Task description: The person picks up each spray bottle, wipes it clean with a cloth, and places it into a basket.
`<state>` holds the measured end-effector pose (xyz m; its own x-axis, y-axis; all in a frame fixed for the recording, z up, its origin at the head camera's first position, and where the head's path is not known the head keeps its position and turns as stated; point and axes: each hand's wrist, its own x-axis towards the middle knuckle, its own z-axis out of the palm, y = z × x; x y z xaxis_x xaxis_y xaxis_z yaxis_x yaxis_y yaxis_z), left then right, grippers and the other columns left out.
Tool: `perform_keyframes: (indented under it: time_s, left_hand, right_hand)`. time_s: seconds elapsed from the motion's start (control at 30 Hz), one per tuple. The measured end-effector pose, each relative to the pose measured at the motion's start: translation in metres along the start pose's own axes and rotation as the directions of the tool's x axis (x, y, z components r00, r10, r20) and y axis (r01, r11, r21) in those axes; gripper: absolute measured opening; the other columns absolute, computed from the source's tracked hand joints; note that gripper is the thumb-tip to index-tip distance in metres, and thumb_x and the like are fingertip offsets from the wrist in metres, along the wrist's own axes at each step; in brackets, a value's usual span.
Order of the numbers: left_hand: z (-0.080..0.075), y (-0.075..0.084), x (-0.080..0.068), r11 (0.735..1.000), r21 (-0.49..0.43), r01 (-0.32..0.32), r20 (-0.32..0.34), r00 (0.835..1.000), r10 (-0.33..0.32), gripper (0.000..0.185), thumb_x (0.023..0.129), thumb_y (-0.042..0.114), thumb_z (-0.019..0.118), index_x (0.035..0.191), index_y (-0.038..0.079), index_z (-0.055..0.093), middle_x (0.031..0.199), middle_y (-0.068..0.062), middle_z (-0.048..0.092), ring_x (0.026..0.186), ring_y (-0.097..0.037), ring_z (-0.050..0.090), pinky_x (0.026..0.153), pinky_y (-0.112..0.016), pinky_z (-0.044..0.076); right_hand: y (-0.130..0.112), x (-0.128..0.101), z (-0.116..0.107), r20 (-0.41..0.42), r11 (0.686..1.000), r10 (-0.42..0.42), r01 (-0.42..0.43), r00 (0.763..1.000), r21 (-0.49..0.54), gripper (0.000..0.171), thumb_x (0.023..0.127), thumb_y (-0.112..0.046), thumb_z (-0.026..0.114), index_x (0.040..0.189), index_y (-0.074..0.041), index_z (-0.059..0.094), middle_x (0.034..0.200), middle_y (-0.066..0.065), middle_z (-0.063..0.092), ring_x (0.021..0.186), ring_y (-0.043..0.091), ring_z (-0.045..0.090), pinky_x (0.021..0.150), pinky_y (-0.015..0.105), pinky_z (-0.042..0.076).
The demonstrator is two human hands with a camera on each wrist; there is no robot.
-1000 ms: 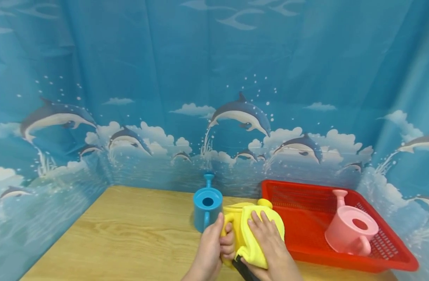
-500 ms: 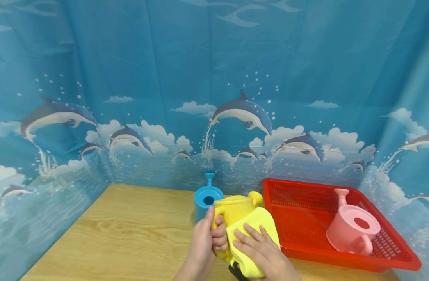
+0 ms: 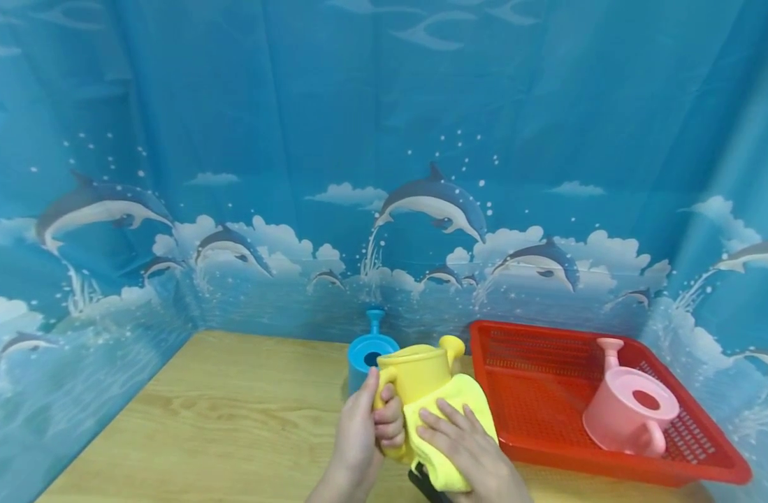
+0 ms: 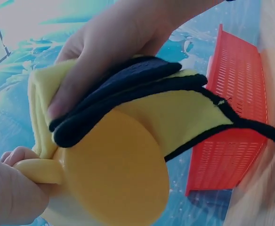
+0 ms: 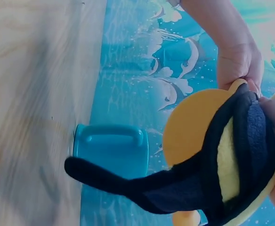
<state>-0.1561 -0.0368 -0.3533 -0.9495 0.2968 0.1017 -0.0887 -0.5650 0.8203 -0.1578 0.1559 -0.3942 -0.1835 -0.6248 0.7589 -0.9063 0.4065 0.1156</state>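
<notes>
My left hand (image 3: pixel 358 429) grips the handle of a yellow watering can (image 3: pixel 418 370), held up off the table with its spout toward the back right. Against the can's right side my right hand (image 3: pixel 472 450) holds a bright yellow cloth (image 3: pixel 468 391) with dark edging. Its fingers lie spread over the cloth, and in the left wrist view the thumb pinches the cloth's folded dark edge (image 4: pixel 123 89) near the can's round base (image 4: pixel 116 169). A loose dark strip (image 5: pixel 100 174) of the cloth hangs free. Behind the yellow can stands a blue watering can (image 3: pixel 358 374), partly hidden.
On the right of the wooden table (image 3: pixel 233 412) sits a red perforated basket (image 3: pixel 534 412). Inside it, at the right, stands a pink watering can (image 3: pixel 629 405). A blue dolphin-print curtain (image 3: pixel 295 140) encloses the back and sides.
Both hands have brought the yellow can leftward, toward me and more upright. The cloth has shifted lower on its side, uncovering the can's upper body and spout.
</notes>
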Motion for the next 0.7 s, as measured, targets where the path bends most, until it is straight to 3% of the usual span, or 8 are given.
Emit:
perform_keyframes:
  time_s: [0.1, 0.23, 0.47, 0.6, 0.7]
  left_hand:
    - [0.002, -0.002, 0.000, 1.000, 0.019, 0.002, 0.019, 1.000, -0.003, 0.042, 0.106, 0.041, 0.021, 0.074, 0.018, 0.033, 0.053, 0.011, 0.023, 0.042, 0.000, 0.021, 0.043, -0.016, 0.019]
    - [0.004, -0.007, 0.000, 0.999, 0.040, 0.030, 0.069, 0.997, -0.032, 0.042, 0.107, 0.040, 0.019, 0.074, 0.018, 0.033, 0.052, 0.012, 0.023, 0.042, 0.000, 0.021, 0.043, -0.017, 0.018]
    - [0.006, -0.009, -0.002, 0.995, 0.083, 0.062, 0.079, 0.994, -0.069, 0.042, 0.106, 0.042, 0.022, 0.074, 0.017, 0.033, 0.052, 0.011, 0.023, 0.042, -0.001, 0.021, 0.042, -0.016, 0.019]
    - [0.006, -0.008, -0.002, 0.993, 0.095, 0.068, 0.084, 0.994, -0.076, 0.042, 0.106, 0.042, 0.023, 0.074, 0.017, 0.033, 0.052, 0.012, 0.024, 0.042, -0.001, 0.021, 0.042, -0.016, 0.019]
    - [0.005, -0.007, -0.001, 0.994, 0.088, 0.060, 0.074, 0.995, -0.066, 0.042, 0.106, 0.042, 0.023, 0.074, 0.017, 0.034, 0.051, 0.012, 0.024, 0.042, -0.001, 0.020, 0.042, -0.016, 0.018]
  right_hand:
    - [-0.003, 0.001, 0.002, -0.052, 0.998, 0.068, -0.067, 0.996, 0.015, 0.047, 0.096, -0.030, 0.060, 0.135, -0.005, 0.052, 0.155, -0.003, 0.035, 0.147, 0.012, 0.024, 0.120, 0.024, 0.010]
    - [-0.005, 0.009, 0.000, -0.108, 0.985, 0.169, -0.171, 0.980, -0.010, 0.045, 0.101, -0.038, 0.046, 0.130, -0.005, 0.057, 0.148, -0.003, 0.045, 0.145, 0.010, 0.029, 0.120, 0.023, 0.014]
    - [0.004, 0.029, -0.012, -0.125, 0.958, 0.285, -0.286, 0.950, 0.010, 0.047, 0.099, -0.042, 0.044, 0.130, -0.010, 0.060, 0.138, 0.003, 0.057, 0.140, 0.010, 0.038, 0.118, 0.023, 0.020]
    - [0.012, 0.034, -0.013, -0.128, 0.955, 0.296, -0.296, 0.947, 0.018, 0.046, 0.099, -0.042, 0.045, 0.131, -0.012, 0.059, 0.140, 0.001, 0.055, 0.140, 0.010, 0.037, 0.117, 0.023, 0.022]
    - [0.016, 0.033, -0.010, -0.131, 0.970, 0.242, -0.240, 0.961, 0.033, 0.045, 0.099, -0.039, 0.048, 0.131, -0.010, 0.058, 0.142, 0.001, 0.053, 0.141, 0.013, 0.036, 0.118, 0.024, 0.021]
